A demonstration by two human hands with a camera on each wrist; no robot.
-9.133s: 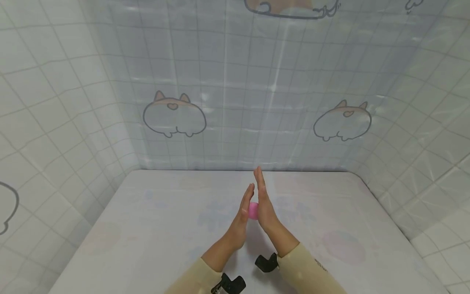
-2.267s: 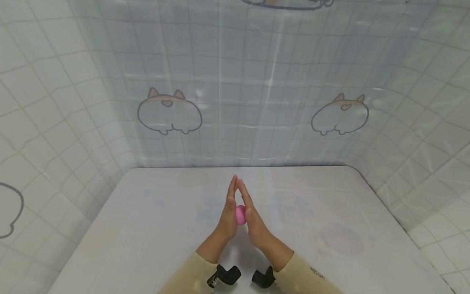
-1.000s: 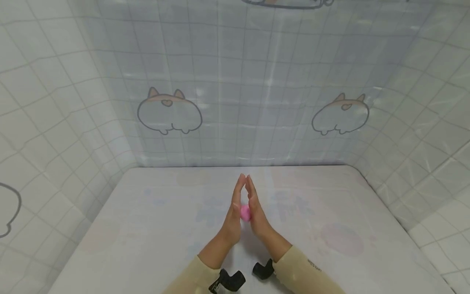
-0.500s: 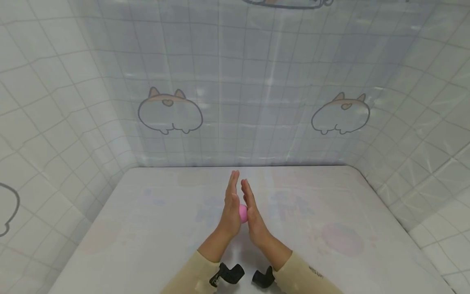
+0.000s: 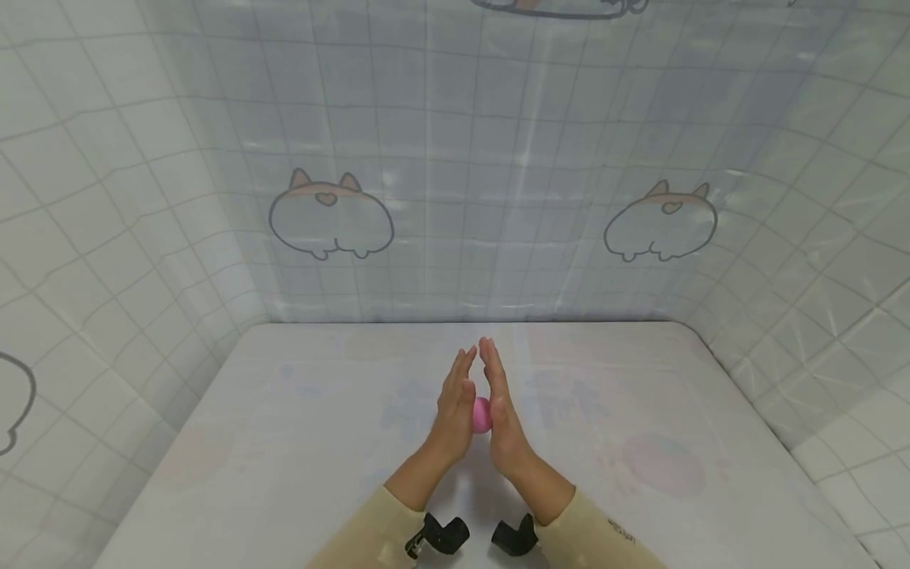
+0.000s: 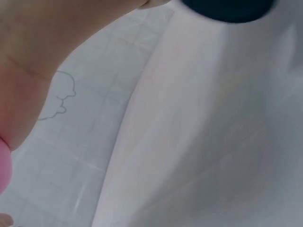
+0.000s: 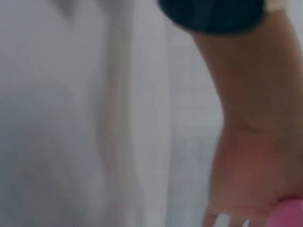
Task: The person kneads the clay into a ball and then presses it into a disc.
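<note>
A small, smooth pink clay ball [image 5: 481,416] sits between two facing palms, held above the table. My left hand [image 5: 453,415] presses it from the left with straight fingers pointing forward and up. From the other side my right hand [image 5: 506,431] presses flat, its fingers also straight and reaching slightly farther. The fingertips lean towards each other with a narrow gap. In the left wrist view only an edge of the clay ball [image 6: 4,165] shows beside the palm. The right wrist view catches the clay ball [image 7: 288,216] at its lower right corner, against the palm.
Beneath the hands lies a white table [image 5: 284,442] with faint coloured patterns. A grid-patterned curtain [image 5: 455,158] with cartoon dog drawings closes off the back and both sides. Black wrist mounts [image 5: 446,536] stick out inward from the sleeves.
The palms slide back and forth against each other; the right fingertips now reach ahead of the left. The clay looked blockier earliest and is rounder now. Both hands shifted slightly right since half a second ago.
</note>
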